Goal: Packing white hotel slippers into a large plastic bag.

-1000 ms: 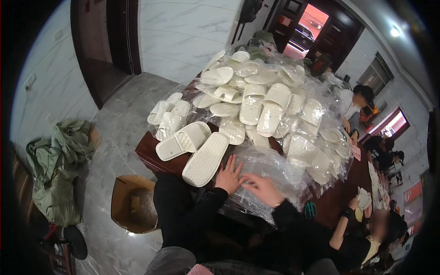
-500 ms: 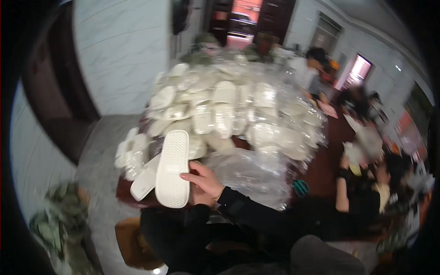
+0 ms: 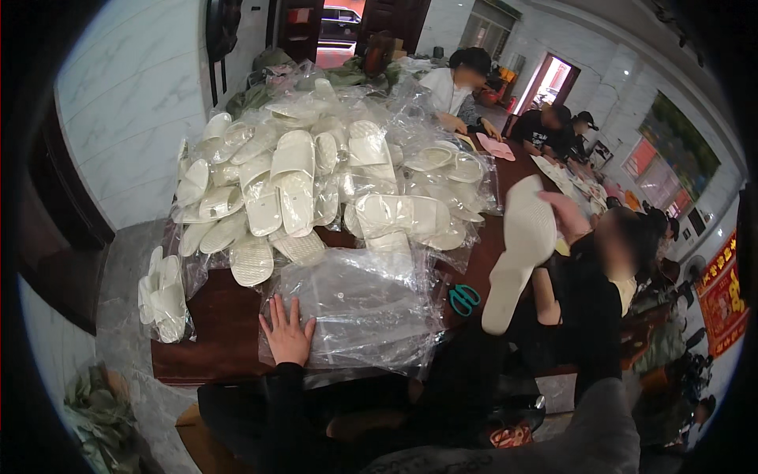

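My left hand [image 3: 287,338] lies flat with fingers spread on the near left edge of a stack of clear plastic bags [image 3: 363,304]. Out to the right, raised over the table edge, my right hand [image 3: 570,219] grips a pair of cream-white slippers [image 3: 527,229]. One slipper shows a textured sole, and the other reaches down below it toward the scissors. My right fingers are partly hidden behind the slippers. Beyond the bags rises a large heap of white slippers in clear bags [image 3: 296,170].
Teal-handled scissors [image 3: 464,299] lie right of the bags on the dark red table [image 3: 213,324]. A bagged pair [image 3: 166,296] sits at the table's left edge. Close on my right is a co-worker [image 3: 624,253]; another person in white [image 3: 450,91] works at the far side.
My right hand has swung the slippers from the table's front left out to the right. My left hand now rests on the plastic bags. The view has shifted right.
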`<state>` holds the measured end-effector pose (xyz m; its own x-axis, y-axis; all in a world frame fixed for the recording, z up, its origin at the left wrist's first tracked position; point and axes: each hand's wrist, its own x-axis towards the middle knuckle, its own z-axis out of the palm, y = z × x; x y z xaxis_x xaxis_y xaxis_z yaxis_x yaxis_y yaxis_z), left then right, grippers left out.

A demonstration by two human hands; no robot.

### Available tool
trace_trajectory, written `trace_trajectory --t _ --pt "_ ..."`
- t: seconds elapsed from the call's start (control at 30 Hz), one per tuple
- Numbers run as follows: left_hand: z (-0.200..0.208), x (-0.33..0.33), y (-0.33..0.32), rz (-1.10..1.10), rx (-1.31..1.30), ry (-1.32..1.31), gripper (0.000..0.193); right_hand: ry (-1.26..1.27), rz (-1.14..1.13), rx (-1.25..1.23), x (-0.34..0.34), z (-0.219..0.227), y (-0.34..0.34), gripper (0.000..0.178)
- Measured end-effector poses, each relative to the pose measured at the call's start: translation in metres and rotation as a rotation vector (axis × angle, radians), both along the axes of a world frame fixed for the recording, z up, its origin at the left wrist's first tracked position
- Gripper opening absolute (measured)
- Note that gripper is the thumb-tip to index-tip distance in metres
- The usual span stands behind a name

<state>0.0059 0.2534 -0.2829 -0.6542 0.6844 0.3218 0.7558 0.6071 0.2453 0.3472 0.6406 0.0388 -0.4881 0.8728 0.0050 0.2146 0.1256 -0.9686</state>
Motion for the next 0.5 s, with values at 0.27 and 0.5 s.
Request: trace_trajectory --t 0.27,0.5 --pt "0.006 0.001 -0.001 0.015 -0.044 -0.016 0.064 -0.247 -0.067 0.298 -0.019 -0.131 0.102 0.035" --pt "0.005 0.002 0.003 0.031 -0.066 -0.006 0.065 -0.369 -0.158 0.456 -0.118 -0.258 0.083 0.037"
